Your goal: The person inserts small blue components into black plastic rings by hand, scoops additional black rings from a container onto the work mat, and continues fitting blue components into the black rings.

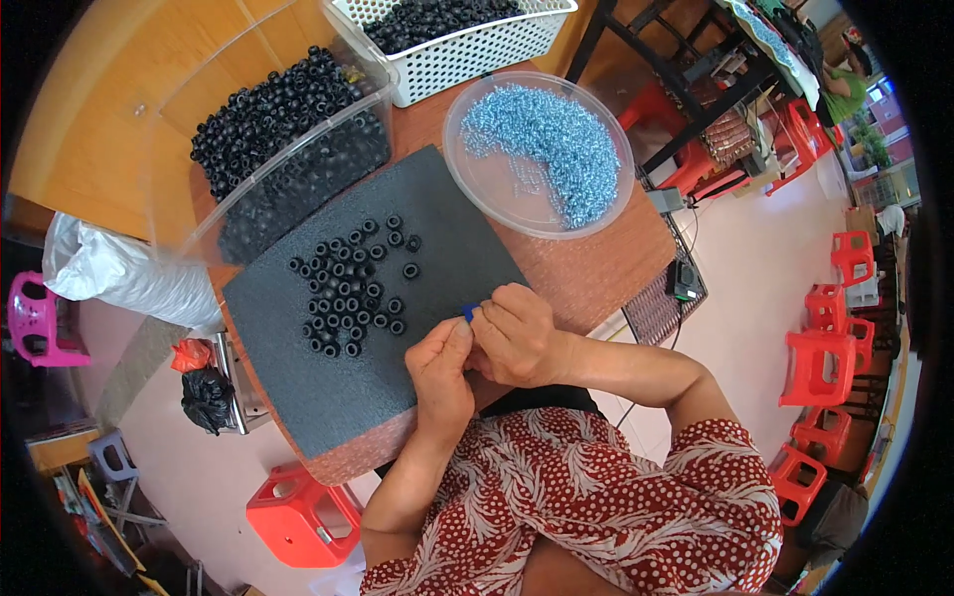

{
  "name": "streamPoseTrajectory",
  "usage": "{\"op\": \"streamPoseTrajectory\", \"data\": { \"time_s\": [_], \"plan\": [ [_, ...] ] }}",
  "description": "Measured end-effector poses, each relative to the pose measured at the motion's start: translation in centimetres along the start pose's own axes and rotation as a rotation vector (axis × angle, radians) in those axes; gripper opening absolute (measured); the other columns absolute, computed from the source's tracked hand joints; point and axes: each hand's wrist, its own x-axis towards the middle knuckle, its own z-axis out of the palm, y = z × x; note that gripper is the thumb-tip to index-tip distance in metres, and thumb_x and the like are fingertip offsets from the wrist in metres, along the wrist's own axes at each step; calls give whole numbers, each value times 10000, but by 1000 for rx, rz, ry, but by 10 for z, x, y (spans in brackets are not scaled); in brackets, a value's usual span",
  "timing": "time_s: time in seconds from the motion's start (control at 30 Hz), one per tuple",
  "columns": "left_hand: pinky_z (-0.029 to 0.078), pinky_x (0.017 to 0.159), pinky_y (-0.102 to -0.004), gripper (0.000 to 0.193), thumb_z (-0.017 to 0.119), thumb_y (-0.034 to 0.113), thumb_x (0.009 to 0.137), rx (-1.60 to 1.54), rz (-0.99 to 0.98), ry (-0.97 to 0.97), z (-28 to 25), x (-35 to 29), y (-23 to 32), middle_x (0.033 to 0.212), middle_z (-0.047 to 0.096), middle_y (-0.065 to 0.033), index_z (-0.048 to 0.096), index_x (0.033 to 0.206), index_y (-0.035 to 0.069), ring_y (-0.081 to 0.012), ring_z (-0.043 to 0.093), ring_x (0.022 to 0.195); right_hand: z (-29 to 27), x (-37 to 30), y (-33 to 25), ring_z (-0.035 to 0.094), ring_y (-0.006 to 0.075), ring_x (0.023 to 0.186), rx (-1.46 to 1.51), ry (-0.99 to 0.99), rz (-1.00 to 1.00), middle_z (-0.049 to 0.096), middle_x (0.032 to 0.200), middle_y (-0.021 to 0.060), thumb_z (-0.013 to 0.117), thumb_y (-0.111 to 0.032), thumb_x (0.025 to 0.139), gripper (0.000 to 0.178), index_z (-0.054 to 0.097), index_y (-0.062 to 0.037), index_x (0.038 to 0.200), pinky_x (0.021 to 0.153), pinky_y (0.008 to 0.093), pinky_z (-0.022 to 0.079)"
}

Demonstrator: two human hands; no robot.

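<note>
My left hand (pixel 442 372) and my right hand (pixel 515 336) meet over the near right edge of a dark grey mat (pixel 268 368). Both are closed, thumbs and fingertips pressed together. A small blue piece (pixel 469 311) shows at the fingertips; its kind is too small to tell, and the fingers hide whatever else they hold. To the left of my hands, several small black ring-shaped parts (pixel 343 288) lie loose in a cluster on the mat. Beyond my hands stands a round clear tray (pixel 487 179) with a heap of tiny shiny light-blue pieces (pixel 556 139).
A clear plastic bin (pixel 288 149) full of black rings stands at the far left of the brown table (pixel 606 268). Behind it is a white perforated basket (pixel 487 50) of black parts. A red stool (pixel 298 517) and a white sack (pixel 129 273) flank the table's left side.
</note>
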Motion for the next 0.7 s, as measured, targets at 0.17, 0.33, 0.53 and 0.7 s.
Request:
{"op": "streamPoseTrajectory", "data": {
  "time_s": [0.17, 0.33, 0.53, 0.7],
  "plan": [
    [466, 568, -229, 241, 506, 161, 949, 17, -25, -42, 2, -1, 2, 749, 626, -68, 614, 948, -55, -114, 572, 605, -2, 1, -2, 516, 283, 644, 18, 75, 44, 541, 754, 156, 683, -102, 584, 321, 556, 75, 820, 533, 356, 424],
    [470, 568, -233, 298, 480, 210, 970, 60, -46, -73, -2, -7, -1, 759, 637, -90, 612, 952, -57, -119, 568, 591, -14, 3, 4, 491, 276, 636, 110, 46, 99, 524, 761, 131, 682, -74, 602, 244, 554, 38, 777, 558, 369, 415],
    [480, 653, -246, 305, 450, 198, 970, 585, 306, 24, -19, -42, 3, 852, 663, -127, 598, 1018, -64, -143, 602, 675, -55, 40, 42, 490, 255, 616, 24, -38, 235, 512, 669, 98, 708, -78, 694, 178, 561, 21, 696, 549, 370, 398],
    [478, 750, -278, 237, 531, 115, 912, 974, 740, 333, -62, -54, 29, 945, 645, -116, 570, 1078, -49, -166, 599, 808, -77, 89, 78, 506, 194, 616, 141, -8, 464, 527, 655, 103, 673, -128, 760, 189, 581, 37, 758, 561, 345, 410]
  ]
}}
